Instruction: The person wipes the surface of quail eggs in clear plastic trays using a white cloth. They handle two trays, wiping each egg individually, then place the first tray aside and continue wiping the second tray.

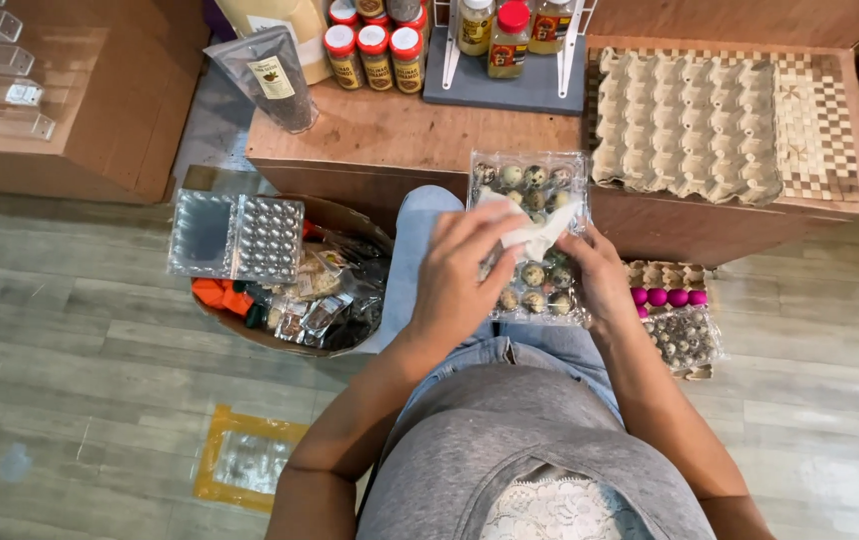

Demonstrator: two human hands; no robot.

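A wooden counter (400,135) ran across the upper part of the view, with a grey plank floor (80,380) below it. On the counter's right end lay a large empty pulp egg tray (685,120) over a woven mat (820,120); further left stood a grey rack (495,85) of bottles, a row of red-capped jars (375,50) and a clear pouch (270,75) of dark contents. On the floor at left sat a round basket (250,335) of packets, with an empty clear egg carton (237,237) lying open across its rim. At right, against the counter base, were a small tray of pink eggs (668,297) and a sealed pack of speckled eggs (683,338). A yellow-edged plastic bag (247,458) lay on the floor near the person's left side. The person, in a grey top and jeans, held a clear carton (535,235) of speckled quail eggs over the lap, just in front of the counter edge. The left hand (460,275) lay over the carton's left half, fingers curled and pinching a white cloth (540,230) against it. The right hand (600,275) gripped the carton's right edge, fingers closed around it.
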